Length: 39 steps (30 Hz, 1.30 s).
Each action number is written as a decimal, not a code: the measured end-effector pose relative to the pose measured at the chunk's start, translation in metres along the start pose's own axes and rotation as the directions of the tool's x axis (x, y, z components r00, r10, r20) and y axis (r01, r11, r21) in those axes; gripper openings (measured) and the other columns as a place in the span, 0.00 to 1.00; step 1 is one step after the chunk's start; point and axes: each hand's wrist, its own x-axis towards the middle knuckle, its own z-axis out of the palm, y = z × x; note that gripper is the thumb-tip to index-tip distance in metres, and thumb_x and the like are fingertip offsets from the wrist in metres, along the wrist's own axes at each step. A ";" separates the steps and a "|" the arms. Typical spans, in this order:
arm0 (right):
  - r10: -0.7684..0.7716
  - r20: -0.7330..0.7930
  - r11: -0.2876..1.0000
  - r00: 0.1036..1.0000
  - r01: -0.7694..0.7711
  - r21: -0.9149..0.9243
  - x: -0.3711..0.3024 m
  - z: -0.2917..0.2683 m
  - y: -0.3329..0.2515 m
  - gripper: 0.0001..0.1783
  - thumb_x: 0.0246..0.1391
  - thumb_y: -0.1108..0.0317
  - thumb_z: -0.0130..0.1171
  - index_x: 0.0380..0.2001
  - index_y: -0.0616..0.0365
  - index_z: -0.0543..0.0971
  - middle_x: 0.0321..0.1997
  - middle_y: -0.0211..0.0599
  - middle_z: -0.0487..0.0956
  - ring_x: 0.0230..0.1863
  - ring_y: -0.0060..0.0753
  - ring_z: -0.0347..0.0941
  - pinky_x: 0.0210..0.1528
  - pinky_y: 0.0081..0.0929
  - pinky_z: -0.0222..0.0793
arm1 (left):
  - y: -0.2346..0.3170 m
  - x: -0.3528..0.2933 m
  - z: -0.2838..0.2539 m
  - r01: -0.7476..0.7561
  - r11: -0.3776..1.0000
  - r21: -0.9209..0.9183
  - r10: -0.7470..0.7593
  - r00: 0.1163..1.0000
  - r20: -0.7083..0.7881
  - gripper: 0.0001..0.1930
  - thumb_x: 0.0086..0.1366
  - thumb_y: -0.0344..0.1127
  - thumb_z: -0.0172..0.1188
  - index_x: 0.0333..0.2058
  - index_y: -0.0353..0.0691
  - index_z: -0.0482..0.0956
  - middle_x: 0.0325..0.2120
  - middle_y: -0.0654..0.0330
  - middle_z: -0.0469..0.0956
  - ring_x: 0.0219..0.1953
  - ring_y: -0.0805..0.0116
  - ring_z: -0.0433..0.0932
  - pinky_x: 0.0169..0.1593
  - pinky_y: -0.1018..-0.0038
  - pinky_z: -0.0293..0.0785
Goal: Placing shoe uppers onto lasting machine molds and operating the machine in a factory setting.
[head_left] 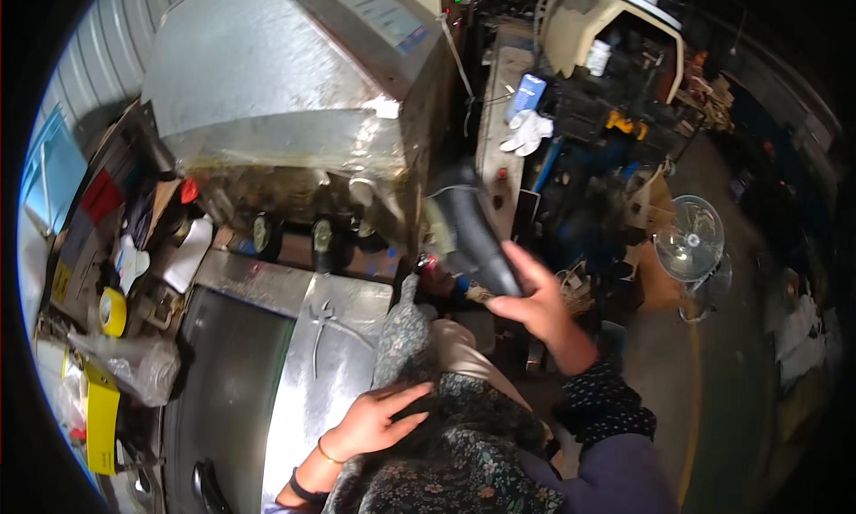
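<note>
My right hand (538,307) grips one end of a black shoe (477,229) and holds it up, tilted, in front of the metal machine (276,86). The shoe is smeared by motion, so its details are unclear. My left hand (374,422) holds nothing; its fingers are stretched out over the floral apron (464,452) at my lap. Left of that hand, a pair of metal pliers (323,322) lies on a bright metal plate (299,398). A dark conveyor belt (227,371) runs beside the plate, with another black shoe (208,487) partly visible at its near end.
Several dark shoe-like shapes (323,238) stand under the machine's hood. At left are yellow tape (112,312), a plastic bag (143,371) and a yellow box (102,425). A white glove (528,132) lies on a narrow ledge. A fan (688,239) stands at right.
</note>
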 end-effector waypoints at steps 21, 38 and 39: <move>-0.195 -0.499 0.084 0.844 -0.492 -0.866 0.047 -0.253 -0.092 0.44 0.32 0.48 0.69 0.59 0.36 0.74 0.55 0.56 0.71 0.54 0.53 0.72 0.55 0.40 0.69 | -0.021 0.000 0.060 0.251 0.964 0.088 -0.246 0.967 -0.073 0.21 0.62 0.44 0.63 0.52 0.45 0.77 0.38 0.53 0.82 0.36 0.54 0.83 0.40 0.68 0.79; -0.307 -0.428 0.015 0.850 -0.445 -0.895 0.075 -0.234 -0.062 0.41 0.40 0.45 0.66 0.61 0.38 0.69 0.62 0.55 0.64 0.60 0.61 0.63 0.58 0.52 0.64 | -0.032 -0.028 0.069 0.267 0.958 0.105 -0.259 0.963 -0.077 0.22 0.64 0.48 0.57 0.54 0.50 0.75 0.36 0.51 0.82 0.32 0.50 0.81 0.37 0.61 0.78; -0.435 -0.395 -0.261 0.809 -0.533 -0.805 0.081 -0.215 -0.070 0.41 0.42 0.46 0.67 0.60 0.49 0.70 0.54 0.52 0.70 0.55 0.57 0.68 0.55 0.50 0.66 | -0.035 -0.029 0.070 0.252 0.961 0.113 -0.245 0.967 -0.074 0.22 0.65 0.48 0.56 0.55 0.49 0.74 0.36 0.51 0.82 0.33 0.50 0.81 0.37 0.61 0.78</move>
